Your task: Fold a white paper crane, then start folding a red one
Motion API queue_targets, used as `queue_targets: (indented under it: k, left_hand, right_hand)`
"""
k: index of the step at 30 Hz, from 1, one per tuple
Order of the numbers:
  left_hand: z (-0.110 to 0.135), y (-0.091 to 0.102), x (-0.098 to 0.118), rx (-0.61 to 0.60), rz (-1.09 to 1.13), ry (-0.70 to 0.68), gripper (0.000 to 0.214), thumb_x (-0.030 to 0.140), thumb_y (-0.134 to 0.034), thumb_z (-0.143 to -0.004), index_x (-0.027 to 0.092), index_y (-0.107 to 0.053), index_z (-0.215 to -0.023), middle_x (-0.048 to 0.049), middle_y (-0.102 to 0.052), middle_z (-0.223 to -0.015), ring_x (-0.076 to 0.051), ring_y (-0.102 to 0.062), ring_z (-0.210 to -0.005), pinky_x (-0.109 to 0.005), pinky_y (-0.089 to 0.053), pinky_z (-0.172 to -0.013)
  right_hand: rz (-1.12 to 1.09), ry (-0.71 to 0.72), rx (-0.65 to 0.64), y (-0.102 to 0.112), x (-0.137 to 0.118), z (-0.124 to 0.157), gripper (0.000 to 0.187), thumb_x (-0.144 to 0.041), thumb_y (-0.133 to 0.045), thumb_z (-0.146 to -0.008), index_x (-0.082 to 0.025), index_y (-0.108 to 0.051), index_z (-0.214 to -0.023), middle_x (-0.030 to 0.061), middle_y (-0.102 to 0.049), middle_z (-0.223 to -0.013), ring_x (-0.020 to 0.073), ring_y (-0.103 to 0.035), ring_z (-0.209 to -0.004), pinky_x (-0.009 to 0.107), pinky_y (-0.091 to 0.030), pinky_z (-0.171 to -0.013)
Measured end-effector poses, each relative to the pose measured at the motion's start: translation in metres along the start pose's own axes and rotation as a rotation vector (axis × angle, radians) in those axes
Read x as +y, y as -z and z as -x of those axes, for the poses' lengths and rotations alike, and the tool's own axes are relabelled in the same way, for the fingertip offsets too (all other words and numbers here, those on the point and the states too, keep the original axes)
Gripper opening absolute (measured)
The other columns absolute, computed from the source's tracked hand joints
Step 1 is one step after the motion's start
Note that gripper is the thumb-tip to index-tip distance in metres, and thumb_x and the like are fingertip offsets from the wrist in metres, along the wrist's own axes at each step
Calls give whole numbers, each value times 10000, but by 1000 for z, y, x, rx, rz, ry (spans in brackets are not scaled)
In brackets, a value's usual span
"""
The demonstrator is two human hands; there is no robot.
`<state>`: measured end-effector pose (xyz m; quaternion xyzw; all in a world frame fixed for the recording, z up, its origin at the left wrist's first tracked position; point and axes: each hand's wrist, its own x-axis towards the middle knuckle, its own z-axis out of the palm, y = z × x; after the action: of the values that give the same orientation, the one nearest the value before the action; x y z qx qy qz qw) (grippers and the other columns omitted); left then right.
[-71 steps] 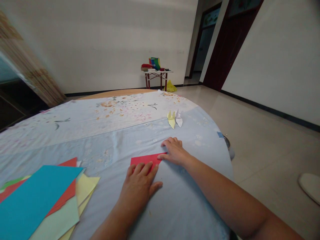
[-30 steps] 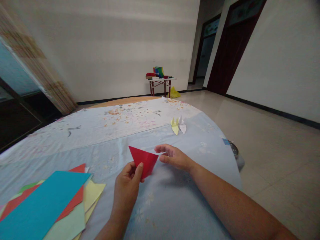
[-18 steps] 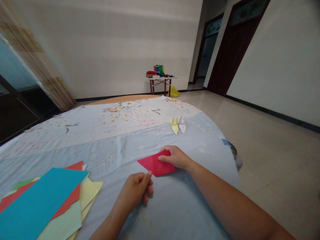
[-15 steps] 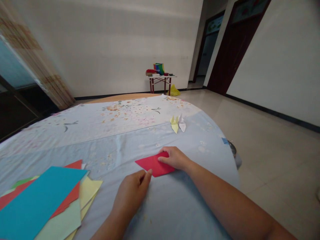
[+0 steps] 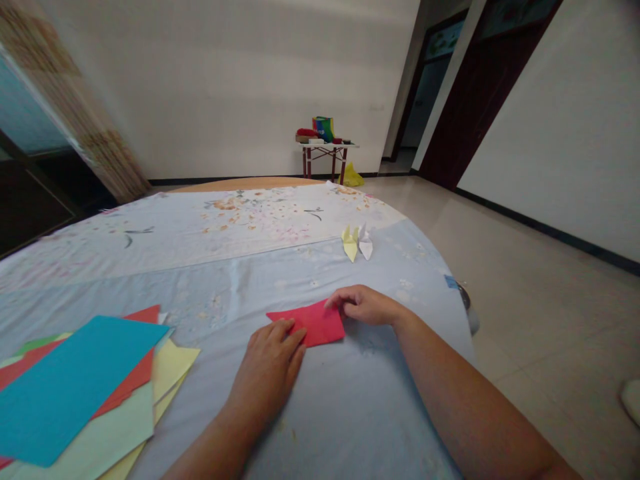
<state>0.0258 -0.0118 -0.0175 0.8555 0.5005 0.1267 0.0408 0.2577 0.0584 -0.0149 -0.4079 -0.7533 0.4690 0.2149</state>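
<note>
A folded piece of red paper [image 5: 323, 325] lies on the cloth in front of me, its left end running to a point. My left hand [image 5: 275, 350] rests over its left part, fingers stretched out and pressing it down. At the upper right corner, my right hand [image 5: 363, 305] has thumb and fingers closed on the paper's edge. Farther off stand two folded paper figures, a yellow one [image 5: 351, 245] and a white one [image 5: 366, 244], side by side and touched by neither hand.
A stack of coloured paper with a blue sheet [image 5: 85, 387] on top lies at the left. The round table wears a flowered tablecloth [image 5: 190, 220]. By the back wall stands a small table [image 5: 325, 145] holding several items, with a yellow bag [image 5: 353, 176] beside it.
My left hand has flattened onto the red paper from its lower edge. My right hand has shifted to the upper right corner. The red paper's outline now looks more rectangular at the right.
</note>
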Motion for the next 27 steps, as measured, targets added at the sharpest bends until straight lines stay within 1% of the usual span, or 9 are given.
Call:
queue_targets:
  k: [3,6,10,13,15,17,19,22,27]
  left_hand:
    - [1,-2,-1,5,-10,-9,313,313,-419,-866,242,-609,-1104,-101,-581,-1160,-249,-517,-1062,-457,-387,-925]
    - [1,-2,0,9,-9,-7,306,305,-427,-863,246,-618,-1095,-102,-582,-1161,-251,-522,-1058,-460,-393,-920]
    - [-1,1,2,0,8,8,297,294,-437,-857,244,-628,-1079,-105,-586,-1150,-253,-527,-1049,-460,-392,-916]
    - [-2,3,4,-13,23,21,291,296,-439,-856,244,-630,-1069,-103,-584,-1145,-252,-524,-1046,-456,-390,-915]
    - [-2,3,6,-18,29,30,292,300,-432,-859,245,-628,-1068,-99,-578,-1147,-249,-520,-1045,-455,-385,-917]
    - [-1,4,8,-12,37,32,298,305,-420,-864,244,-622,-1074,-96,-566,-1160,-246,-514,-1048,-456,-376,-924]
    - [-2,6,10,-16,42,30,308,305,-405,-869,235,-614,-1085,-99,-559,-1169,-245,-505,-1055,-455,-365,-931]
    - [-2,8,11,-51,50,20,319,296,-390,-873,219,-599,-1102,-94,-576,-1144,-242,-498,-1058,-454,-341,-950]
    - [-1,8,12,-50,64,48,370,292,-391,-868,178,-510,-1199,-94,-590,-1125,-234,-498,-1051,-443,-318,-969]
  right_hand:
    - [132,98,-45,5,0,3,333,-40,-463,-707,-145,-667,-948,25,-629,-849,116,-561,-778,220,-423,-738]
    - [315,163,-57,8,-4,4,229,-180,-591,-740,-190,-686,-949,35,-578,-871,127,-533,-786,234,-422,-742]
    - [462,218,30,12,-7,5,197,-300,-653,-736,-263,-699,-924,59,-535,-1078,195,-445,-1048,333,-341,-930]
    - [454,244,102,9,-7,1,171,-346,-651,-741,-274,-703,-887,47,-519,-1188,217,-384,-1144,376,-284,-977]
    - [404,248,125,5,-5,-4,178,-376,-647,-741,-252,-703,-856,41,-588,-1098,200,-437,-1094,352,-297,-960]
    - [365,214,143,-1,-4,-10,193,-393,-625,-758,-226,-699,-820,25,-657,-898,173,-510,-978,313,-329,-915]
    - [369,156,181,-7,-3,-16,208,-396,-610,-768,-210,-699,-786,12,-668,-770,161,-542,-896,278,-359,-847]
    - [404,80,230,-15,-5,-21,205,-390,-617,-758,-203,-701,-758,2,-671,-720,145,-562,-803,253,-368,-769]
    - [480,25,265,-21,-8,-24,199,-397,-620,-752,-213,-696,-740,-2,-677,-730,145,-546,-799,271,-329,-792]
